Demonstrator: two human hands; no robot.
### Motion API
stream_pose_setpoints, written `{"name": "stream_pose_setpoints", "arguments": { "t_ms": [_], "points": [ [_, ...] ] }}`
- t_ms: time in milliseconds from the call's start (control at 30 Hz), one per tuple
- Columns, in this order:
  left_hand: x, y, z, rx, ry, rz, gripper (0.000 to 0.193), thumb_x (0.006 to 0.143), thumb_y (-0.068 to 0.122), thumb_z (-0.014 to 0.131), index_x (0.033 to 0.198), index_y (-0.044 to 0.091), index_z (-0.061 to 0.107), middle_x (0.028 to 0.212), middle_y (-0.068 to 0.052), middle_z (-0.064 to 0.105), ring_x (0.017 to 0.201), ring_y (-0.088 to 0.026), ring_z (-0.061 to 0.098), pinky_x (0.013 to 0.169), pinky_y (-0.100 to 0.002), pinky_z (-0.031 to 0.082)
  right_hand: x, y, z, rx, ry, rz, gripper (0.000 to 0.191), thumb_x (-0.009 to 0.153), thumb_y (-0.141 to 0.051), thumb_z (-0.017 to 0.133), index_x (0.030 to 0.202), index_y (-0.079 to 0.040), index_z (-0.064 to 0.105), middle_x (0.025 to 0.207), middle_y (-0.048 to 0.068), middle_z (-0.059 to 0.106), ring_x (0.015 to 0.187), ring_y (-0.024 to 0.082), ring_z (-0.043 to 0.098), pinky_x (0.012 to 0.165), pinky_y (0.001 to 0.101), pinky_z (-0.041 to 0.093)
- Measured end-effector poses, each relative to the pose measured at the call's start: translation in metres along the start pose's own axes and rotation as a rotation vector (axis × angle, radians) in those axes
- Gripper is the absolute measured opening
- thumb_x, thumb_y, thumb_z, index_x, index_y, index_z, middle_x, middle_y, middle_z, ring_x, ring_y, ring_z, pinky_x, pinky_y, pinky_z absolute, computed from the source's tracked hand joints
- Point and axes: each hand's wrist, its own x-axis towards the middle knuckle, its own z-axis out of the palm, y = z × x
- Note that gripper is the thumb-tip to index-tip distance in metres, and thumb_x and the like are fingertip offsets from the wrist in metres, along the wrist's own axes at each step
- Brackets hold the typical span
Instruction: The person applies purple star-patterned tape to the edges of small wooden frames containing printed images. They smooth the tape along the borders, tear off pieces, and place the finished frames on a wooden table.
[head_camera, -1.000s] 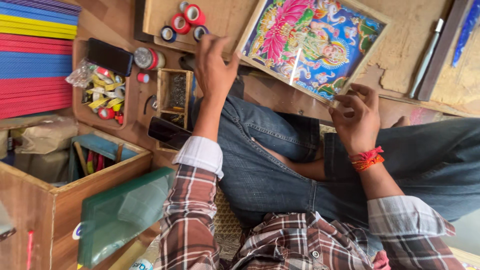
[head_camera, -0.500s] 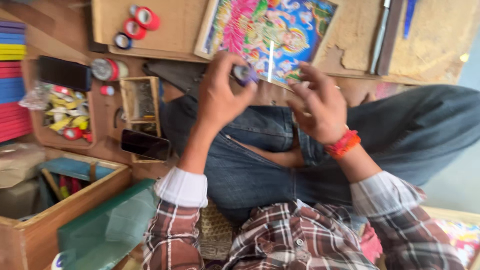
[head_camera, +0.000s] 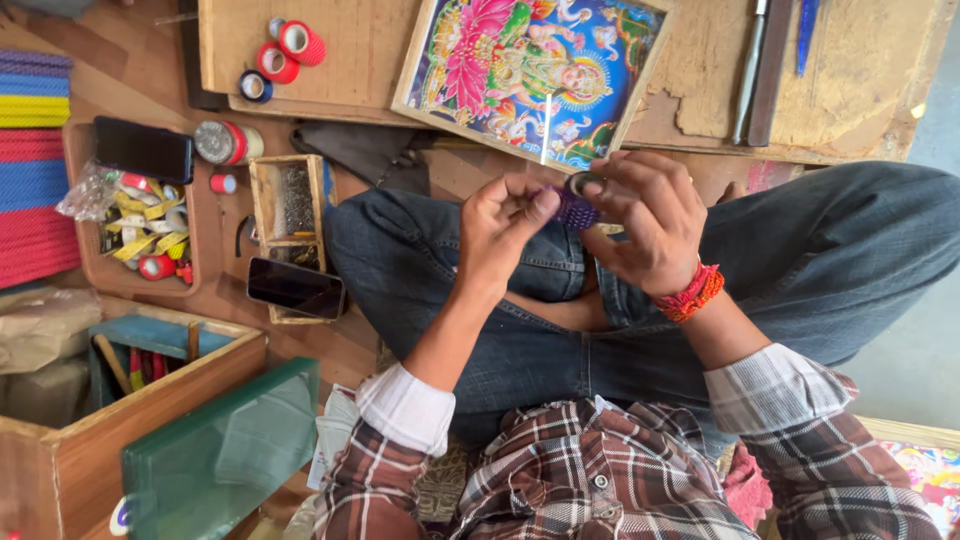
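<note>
A small purple tape roll (head_camera: 577, 207) is held above the lap, between both hands; the left hand (head_camera: 505, 228) is closed on its near side with fingertips pinched, the right hand (head_camera: 645, 222) is closed round its far side; the roll's core opening faces up toward the framed picture (head_camera: 530, 75); its short axis seems to run the same way; judged best, the free end should be picked with a nail while the roll is kept steady.

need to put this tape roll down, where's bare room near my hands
Bare board lies between the red tape rolls and the framed picture. More lies right of the picture, before the tools. The tray and small box on the left are crowded.
</note>
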Motion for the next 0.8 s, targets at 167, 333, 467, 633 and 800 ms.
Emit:
{"name": "stream_pose_setpoints", "arguments": {
  "t_ms": [167,333,467,633,800],
  "points": [
    [0.03,-0.003,-0.057,0.485,0.037,0.127,0.014,0.092,0.013,0.08,0.093,0.0,0.074,0.082,0.001,0.072,0.074,-0.004,0.062,0.068,-0.021,0.052,-0.002,-0.002,0.001,-0.056,-0.277,-0.053,0.037,0.074,-0.019,0.083,0.108,-0.011,0.069,0.107,0.005,0.068,0.104,0.028,0.063,0.092,0.0435,0.047],
    [0.077,0.035,-0.153,0.653,0.218,0.225,0.014,0.089,0.012,0.083,0.089,0.001,0.074,0.075,0.001,0.07,0.065,-0.005,0.061,0.06,-0.022,0.05,-0.009,0.012,-0.006,-0.188,-0.53,0.027,0.034,0.077,-0.035,0.079,0.1,-0.012,0.067,0.093,0.006,0.062,0.1,0.027,0.059,0.096,0.0423,0.045],
    [0.101,0.044,-0.2,0.835,0.398,0.271,0.016,0.087,0.009,0.084,0.084,-0.003,0.074,0.073,-0.003,0.07,0.063,-0.008,0.061,0.059,-0.025,0.049,-0.021,0.026,-0.004,-0.265,-0.663,0.082,0.037,0.076,-0.037,0.077,0.101,-0.013,0.066,0.095,0.006,0.063,0.098,0.026,0.059,0.101,0.0431,0.046],
    [0.119,0.033,-0.208,0.9,0.37,0.477,0.014,0.086,0.007,0.084,0.085,-0.004,0.074,0.09,-0.006,0.069,0.073,-0.01,0.066,0.066,-0.027,0.055,-0.028,0.04,0.012,-0.351,-0.743,0.093,0.041,0.082,-0.041,0.076,0.109,-0.012,0.065,0.103,0.005,0.064,0.107,0.026,0.06,0.096,0.04,0.048],
    [0.13,0.028,-0.206,0.97,0.425,0.502,0.014,0.085,0.007,0.085,0.083,-0.002,0.074,0.091,-0.004,0.065,0.07,-0.012,0.062,0.065,-0.027,0.052,-0.029,0.047,0.02,-0.338,-0.726,0.087,0.044,0.085,-0.039,0.075,0.123,-0.018,0.067,0.106,0.004,0.064,0.11,0.026,0.06,0.101,0.0421,0.05]
  ]
}}
